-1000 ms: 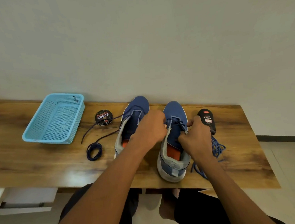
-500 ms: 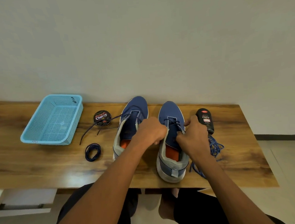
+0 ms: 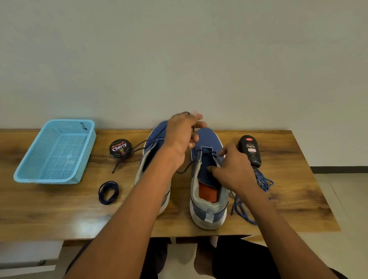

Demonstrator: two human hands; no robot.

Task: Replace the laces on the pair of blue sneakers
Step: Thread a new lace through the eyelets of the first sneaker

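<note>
Two blue sneakers stand side by side on the wooden table (image 3: pixel 52 215), toes toward the wall. My left hand (image 3: pixel 181 137) is raised over the toe of the left sneaker (image 3: pixel 151 161) and pinches a dark lace (image 3: pixel 188 166) that runs up from the right sneaker's eyelets. My right hand (image 3: pixel 234 170) grips the right sneaker (image 3: pixel 206 181) at its tongue and right eyelet edge. A coiled dark lace (image 3: pixel 108 192) lies left of the shoes. A loose bright blue lace (image 3: pixel 262 182) lies right of them, partly under my right forearm.
A light blue mesh basket (image 3: pixel 56 152) sits at the table's back left. A round Cherry polish tin (image 3: pixel 120 148) is beside the left shoe, and a black polish bottle (image 3: pixel 251 150) beside the right. A wall rises just behind the table.
My left hand has risen and moved toward the wall, pulling the dark lace out through the right sneaker's eyelets. My right hand stays on that shoe.
</note>
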